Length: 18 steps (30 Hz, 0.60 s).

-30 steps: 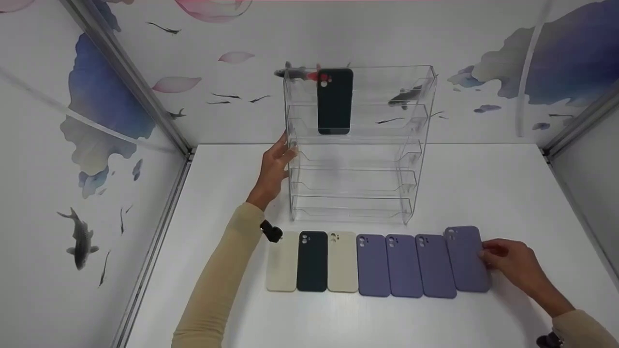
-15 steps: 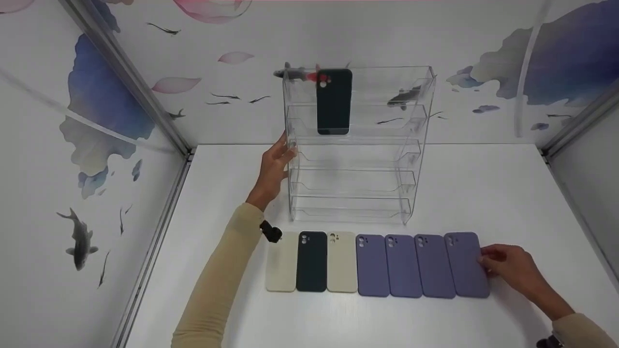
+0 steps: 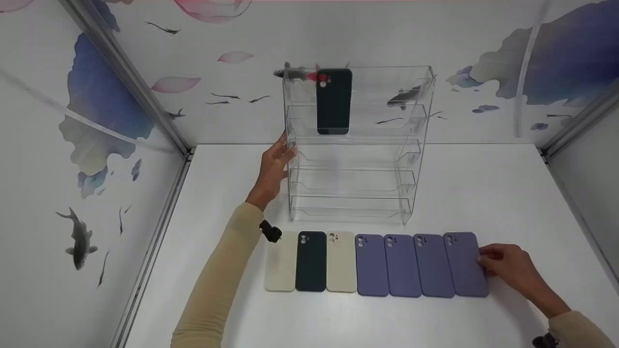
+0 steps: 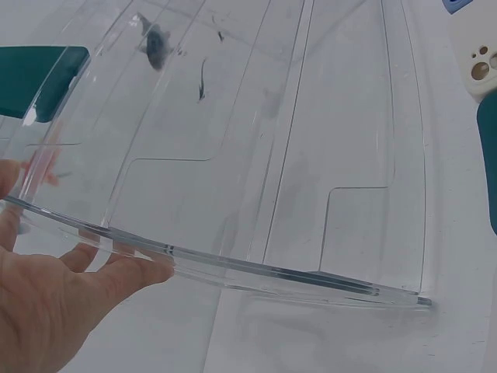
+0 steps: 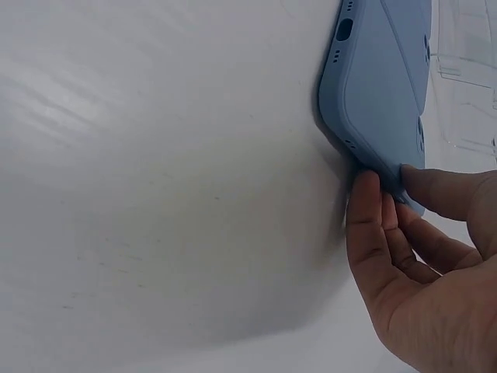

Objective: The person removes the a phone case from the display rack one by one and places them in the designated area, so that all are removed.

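My left hand (image 3: 272, 171) grips the left side of a clear acrylic display rack (image 3: 355, 181), its fingers about the side panel in the left wrist view. A dark green phone case (image 3: 334, 101) leans upright in the rack's upper part. My right hand (image 3: 511, 266) pinches the right edge of the rightmost purple phone case (image 3: 466, 266), which looks bluish in the right wrist view. That case ends a row on the table. Leftward come several more purple cases (image 3: 372, 266), a cream case (image 3: 341, 263), a dark green case (image 3: 311, 261) and another cream case (image 3: 281, 263).
The white table (image 3: 367, 321) meets a back wall with painted fish and petals. Metal-framed side panels (image 3: 159, 212) flank it. The rack stands just behind the row of cases, its stepped tiers facing forward. A small black device sits on each sleeve's cuff.
My right hand has drawn the rightmost purple case a little toward the front, level with its neighbours. The left hand and the rack stay in place.
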Each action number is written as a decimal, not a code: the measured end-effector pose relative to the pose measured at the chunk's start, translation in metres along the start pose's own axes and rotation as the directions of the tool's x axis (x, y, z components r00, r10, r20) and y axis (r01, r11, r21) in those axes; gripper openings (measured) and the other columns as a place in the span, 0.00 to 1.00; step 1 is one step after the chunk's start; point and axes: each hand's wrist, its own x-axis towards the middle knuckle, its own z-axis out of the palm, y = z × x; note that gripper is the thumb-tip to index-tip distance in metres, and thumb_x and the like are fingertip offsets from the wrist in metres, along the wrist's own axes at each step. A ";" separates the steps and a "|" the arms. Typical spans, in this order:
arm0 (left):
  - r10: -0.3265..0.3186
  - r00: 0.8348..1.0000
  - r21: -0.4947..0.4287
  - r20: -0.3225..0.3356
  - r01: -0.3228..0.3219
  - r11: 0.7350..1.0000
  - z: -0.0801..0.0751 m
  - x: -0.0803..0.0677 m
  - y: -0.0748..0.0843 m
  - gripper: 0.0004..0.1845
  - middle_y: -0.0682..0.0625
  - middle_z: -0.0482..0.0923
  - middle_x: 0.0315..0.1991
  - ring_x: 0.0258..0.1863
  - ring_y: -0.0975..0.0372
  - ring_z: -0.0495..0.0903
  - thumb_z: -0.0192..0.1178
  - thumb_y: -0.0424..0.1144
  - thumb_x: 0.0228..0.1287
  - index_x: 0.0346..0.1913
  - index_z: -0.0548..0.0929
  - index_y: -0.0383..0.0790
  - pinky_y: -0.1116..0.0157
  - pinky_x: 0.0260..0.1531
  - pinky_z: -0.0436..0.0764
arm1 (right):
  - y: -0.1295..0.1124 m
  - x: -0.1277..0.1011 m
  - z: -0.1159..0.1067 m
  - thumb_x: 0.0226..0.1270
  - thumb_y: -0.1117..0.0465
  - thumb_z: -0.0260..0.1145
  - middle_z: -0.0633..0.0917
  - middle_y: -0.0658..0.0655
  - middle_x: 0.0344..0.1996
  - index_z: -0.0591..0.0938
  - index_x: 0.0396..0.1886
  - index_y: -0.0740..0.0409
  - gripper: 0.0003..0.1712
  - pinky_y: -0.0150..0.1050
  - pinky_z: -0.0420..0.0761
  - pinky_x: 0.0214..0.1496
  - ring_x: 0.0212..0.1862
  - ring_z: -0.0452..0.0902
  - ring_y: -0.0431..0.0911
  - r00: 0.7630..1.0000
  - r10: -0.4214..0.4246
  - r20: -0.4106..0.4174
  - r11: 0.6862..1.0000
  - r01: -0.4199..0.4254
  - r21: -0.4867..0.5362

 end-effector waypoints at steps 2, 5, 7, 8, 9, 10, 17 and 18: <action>-0.003 1.000 -0.002 -0.004 0.003 1.000 0.000 0.000 0.000 0.38 0.41 0.63 0.84 0.81 0.49 0.67 0.58 0.49 0.86 0.90 0.57 0.55 0.35 0.74 0.71 | 0.000 0.000 0.000 0.79 0.68 0.69 0.91 0.70 0.47 0.80 0.61 0.85 0.23 0.37 0.90 0.40 0.42 0.90 0.48 1.000 0.001 -0.002 1.000 -0.001 0.000; -0.001 1.000 -0.001 -0.003 0.001 1.000 0.000 0.000 0.001 0.38 0.40 0.63 0.84 0.80 0.49 0.67 0.58 0.48 0.86 0.90 0.57 0.55 0.36 0.74 0.72 | -0.001 0.000 0.001 0.79 0.67 0.69 0.91 0.71 0.46 0.81 0.61 0.85 0.22 0.37 0.90 0.39 0.42 0.90 0.48 1.000 -0.006 -0.004 1.000 0.006 -0.001; -0.002 1.000 0.002 -0.007 0.002 1.000 0.000 -0.001 0.001 0.38 0.40 0.64 0.84 0.80 0.49 0.68 0.58 0.49 0.86 0.90 0.58 0.55 0.38 0.74 0.73 | -0.001 0.000 0.002 0.79 0.67 0.70 0.91 0.70 0.46 0.81 0.60 0.85 0.22 0.36 0.90 0.39 0.43 0.90 0.49 1.000 -0.008 -0.005 1.000 0.008 -0.003; -0.002 1.000 0.005 -0.008 0.002 1.000 0.000 -0.001 0.002 0.38 0.40 0.64 0.84 0.80 0.49 0.68 0.58 0.49 0.86 0.90 0.58 0.55 0.38 0.74 0.73 | -0.002 0.000 0.002 0.79 0.67 0.70 0.91 0.70 0.46 0.81 0.60 0.84 0.22 0.36 0.90 0.39 0.43 0.90 0.49 1.000 -0.009 -0.005 1.000 0.009 -0.006; -0.004 1.000 0.010 -0.010 0.004 1.000 0.000 -0.001 0.002 0.38 0.40 0.64 0.84 0.80 0.49 0.68 0.58 0.49 0.86 0.90 0.57 0.55 0.38 0.74 0.74 | -0.003 0.000 0.002 0.79 0.67 0.70 0.91 0.70 0.46 0.81 0.60 0.84 0.22 0.36 0.90 0.39 0.43 0.90 0.49 1.000 -0.012 -0.005 1.000 0.012 -0.007; -0.005 1.000 0.013 -0.011 0.005 1.000 0.000 -0.001 0.002 0.38 0.40 0.64 0.84 0.80 0.49 0.68 0.57 0.49 0.86 0.90 0.57 0.55 0.38 0.74 0.74 | -0.004 0.000 0.003 0.79 0.67 0.70 0.91 0.71 0.46 0.82 0.60 0.84 0.22 0.36 0.90 0.39 0.43 0.90 0.50 1.000 -0.015 -0.005 1.000 0.015 -0.009; -0.004 1.000 0.026 -0.011 0.005 1.000 0.000 -0.001 0.000 0.37 0.41 0.65 0.83 0.79 0.50 0.69 0.57 0.51 0.86 0.90 0.58 0.58 0.34 0.75 0.70 | -0.005 -0.001 0.003 0.79 0.65 0.71 0.90 0.72 0.47 0.82 0.60 0.84 0.23 0.36 0.90 0.39 0.44 0.91 0.53 1.000 -0.006 -0.025 1.000 0.006 -0.012; -0.003 1.000 0.024 -0.009 0.003 1.000 0.000 0.000 0.000 0.37 0.41 0.65 0.83 0.79 0.50 0.69 0.57 0.51 0.86 0.90 0.58 0.58 0.34 0.75 0.70 | -0.006 -0.001 0.002 0.79 0.65 0.71 0.91 0.72 0.47 0.82 0.60 0.83 0.23 0.36 0.90 0.39 0.44 0.91 0.53 1.000 -0.002 -0.029 1.000 0.002 -0.011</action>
